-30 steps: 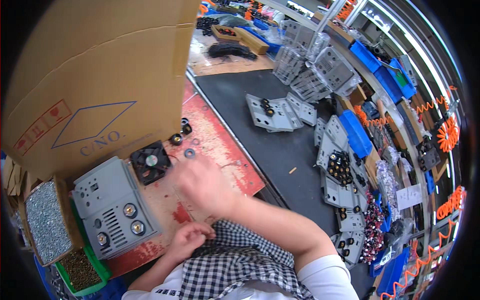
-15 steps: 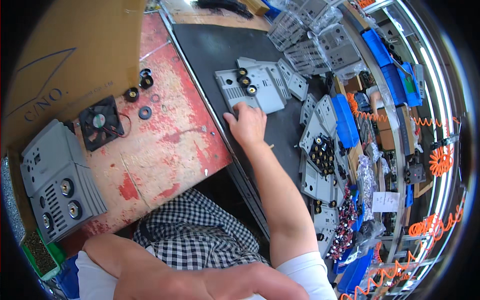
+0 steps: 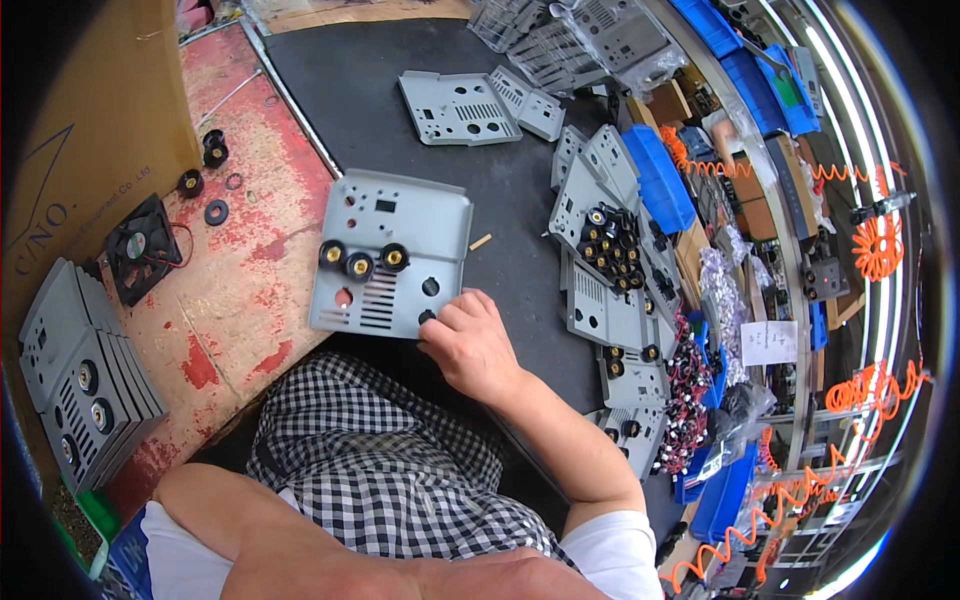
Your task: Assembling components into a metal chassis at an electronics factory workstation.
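Note:
A grey sheet-metal panel (image 3: 410,215) with slots and round holes is in my right hand (image 3: 472,345). My fingers pinch it at its near right corner. It hangs over the seam between the red worktop and the black surface. Three round black sockets (image 3: 359,265) with brass centres sit on the panel in a loose row. My left arm bends across the lower edge. What seems to be my left hand (image 3: 510,575) is cut off there, its fingers hidden.
Stacked grey panels (image 3: 85,370) with sockets stand at the left, near a black fan (image 3: 143,250) and a tall cardboard box (image 3: 100,90). More panels (image 3: 460,108) lie on the black surface (image 3: 350,70). A pile of sockets (image 3: 610,245) rests on panels at the right, beside a blue bin (image 3: 657,180).
My right hand has taken hold of the panel with the three sockets and brought it nearer and to the left, off the other panels. The whole view has shifted.

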The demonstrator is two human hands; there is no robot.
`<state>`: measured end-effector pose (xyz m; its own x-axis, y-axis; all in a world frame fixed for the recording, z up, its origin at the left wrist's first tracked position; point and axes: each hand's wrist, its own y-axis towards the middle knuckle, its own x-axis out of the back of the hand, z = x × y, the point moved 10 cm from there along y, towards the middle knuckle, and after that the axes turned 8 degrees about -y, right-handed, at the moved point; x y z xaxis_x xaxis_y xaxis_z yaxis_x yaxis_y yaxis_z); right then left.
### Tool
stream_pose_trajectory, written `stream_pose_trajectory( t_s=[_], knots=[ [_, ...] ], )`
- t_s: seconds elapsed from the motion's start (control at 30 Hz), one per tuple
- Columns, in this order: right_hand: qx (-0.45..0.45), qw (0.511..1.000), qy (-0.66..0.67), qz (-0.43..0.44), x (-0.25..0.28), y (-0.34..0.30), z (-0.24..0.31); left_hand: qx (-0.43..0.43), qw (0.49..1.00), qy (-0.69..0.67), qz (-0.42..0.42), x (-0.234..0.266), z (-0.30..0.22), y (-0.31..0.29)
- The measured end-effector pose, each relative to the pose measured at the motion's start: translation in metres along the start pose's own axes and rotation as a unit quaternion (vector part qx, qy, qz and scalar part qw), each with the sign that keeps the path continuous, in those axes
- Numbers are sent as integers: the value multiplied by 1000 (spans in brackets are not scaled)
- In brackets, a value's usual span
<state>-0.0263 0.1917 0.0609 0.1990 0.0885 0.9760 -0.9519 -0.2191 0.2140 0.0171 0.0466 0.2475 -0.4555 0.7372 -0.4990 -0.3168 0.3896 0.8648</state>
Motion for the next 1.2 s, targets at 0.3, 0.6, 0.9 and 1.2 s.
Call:
stream_pose_trajectory(
  t_s=[0.3,0.6,0.9,1.2],
  knots=[
    [-190,973,-84,-104,58,-31,-129,-60,994,79,-42,12,22,-27],
    [-460,876,-122,-75,58,-116,-285,33,966,234,-108,52,-31,-17],
    [-382,900,-177,-110,62,-101,-267,187,527,779,-282,138,-106,-152],
    [-283,931,-205,-108,59,-60,-239,224,338,889,-214,150,-107,-149]
  ],
)
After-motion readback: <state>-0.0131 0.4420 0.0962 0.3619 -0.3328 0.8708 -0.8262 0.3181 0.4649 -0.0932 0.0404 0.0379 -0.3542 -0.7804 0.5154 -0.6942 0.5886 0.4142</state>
